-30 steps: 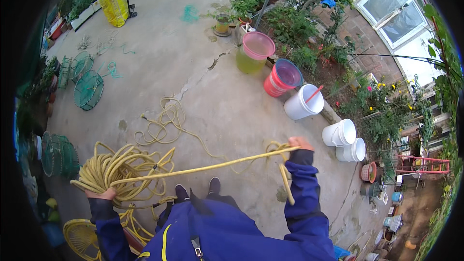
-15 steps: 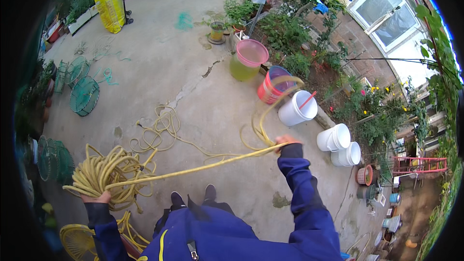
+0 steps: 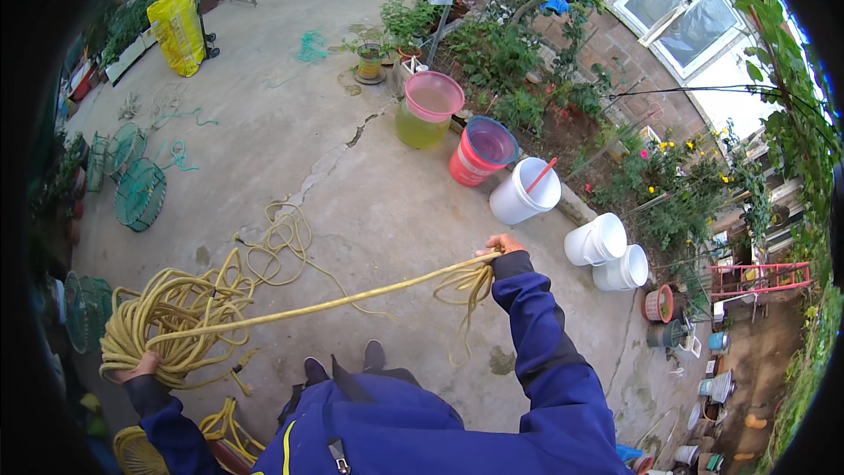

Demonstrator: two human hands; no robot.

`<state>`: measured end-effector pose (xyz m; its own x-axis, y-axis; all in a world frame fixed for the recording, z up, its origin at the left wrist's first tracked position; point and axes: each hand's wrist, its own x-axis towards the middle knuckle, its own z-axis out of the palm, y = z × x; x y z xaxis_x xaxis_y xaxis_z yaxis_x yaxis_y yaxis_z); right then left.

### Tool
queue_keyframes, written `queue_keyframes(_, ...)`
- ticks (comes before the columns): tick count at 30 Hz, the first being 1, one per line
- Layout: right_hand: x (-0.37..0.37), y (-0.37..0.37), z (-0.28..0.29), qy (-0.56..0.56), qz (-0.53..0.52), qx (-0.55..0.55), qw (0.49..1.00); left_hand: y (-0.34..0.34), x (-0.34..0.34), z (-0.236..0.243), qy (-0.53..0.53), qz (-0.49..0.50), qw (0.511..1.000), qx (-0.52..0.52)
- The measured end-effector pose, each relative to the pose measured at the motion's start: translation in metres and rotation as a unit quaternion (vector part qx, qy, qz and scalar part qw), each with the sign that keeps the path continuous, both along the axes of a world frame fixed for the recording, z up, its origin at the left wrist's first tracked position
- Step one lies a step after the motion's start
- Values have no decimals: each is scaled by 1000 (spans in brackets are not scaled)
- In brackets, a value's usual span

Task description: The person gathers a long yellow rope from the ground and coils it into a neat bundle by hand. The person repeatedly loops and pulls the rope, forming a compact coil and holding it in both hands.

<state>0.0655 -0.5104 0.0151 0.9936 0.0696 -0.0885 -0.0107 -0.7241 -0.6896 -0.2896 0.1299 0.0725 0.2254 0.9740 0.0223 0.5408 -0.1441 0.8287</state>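
Observation:
A thick coil of yellow rope (image 3: pixel 180 312) hangs from my left hand (image 3: pixel 141 365), whose fingers are wrapped round the near side of the loops. One straight length of the same rope runs taut across my front to my right hand (image 3: pixel 503 246). That hand is closed on it, and a small bunch of loops (image 3: pixel 466 292) dangles just below. More rope (image 3: pixel 280 246) lies in loose tangles on the concrete, beyond the coil. At the lower left, a round yellow slatted thing (image 3: pixel 139 450) and further yellow rope (image 3: pixel 227 427) sit by my left sleeve.
Several buckets line the garden bed: a pink-rimmed one (image 3: pixel 431 105), a red one (image 3: pixel 479 154), white ones (image 3: pixel 525 193). Green net traps (image 3: pixel 141 196) lie at left, with a yellow sack (image 3: pixel 178 31) on a trolley farther back. A potted plant (image 3: pixel 369 62) stands beyond the buckets.
The loose loops at my right hand have swung down from over the buckets and now hang below it. The rope between my hands stays taut. The view has shifted slightly.

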Motion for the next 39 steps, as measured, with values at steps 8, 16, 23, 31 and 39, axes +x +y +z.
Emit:
queue_keyframes(8, 2, 11, -30, 172, 160, -15, 972, -30, -7, 39, -211, -102, 965, -120)
queue_keyframes(16, -30, 51, -58, 381, 108, 323, 860, -38, 2, 44, -166, -60, 970, -167)
queue_keyframes(23, -63, 82, -46, 505, 8, 205, 839, -5, 9, -5, -96, -63, 979, -166)
queue_keyframes(31, -125, 122, -23, 601, 33, 191, 775, 11, 10, -38, -202, -73, 950, -226)
queue_keyframes(39, -98, 187, 45, 555, -10, 201, 807, -14, 78, -52, -42, -135, 976, -167)
